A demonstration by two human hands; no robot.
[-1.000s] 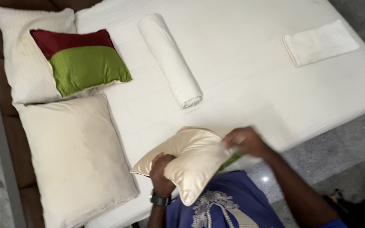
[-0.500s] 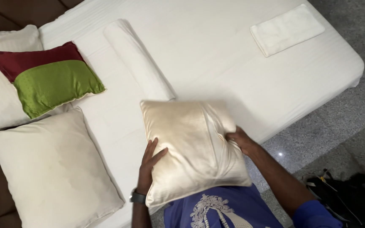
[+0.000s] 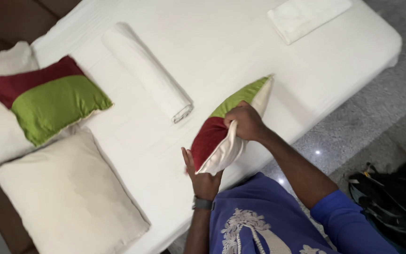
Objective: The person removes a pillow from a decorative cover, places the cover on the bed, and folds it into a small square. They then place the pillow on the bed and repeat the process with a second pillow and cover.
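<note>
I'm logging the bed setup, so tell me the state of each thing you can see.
Held cushion: lifted off the bed, tilted, gripped by left hand and right hand.
Second cushion: lying on a white pillow.
Rolled towel: rolled, lying.
Folded towel: folded flat.

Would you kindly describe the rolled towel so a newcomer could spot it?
On the white bed, look left of centre, beyond the held cushion. The rolled towel lies there diagonally: a long white tube, unlike the flat folded towel by the far corner.
</note>
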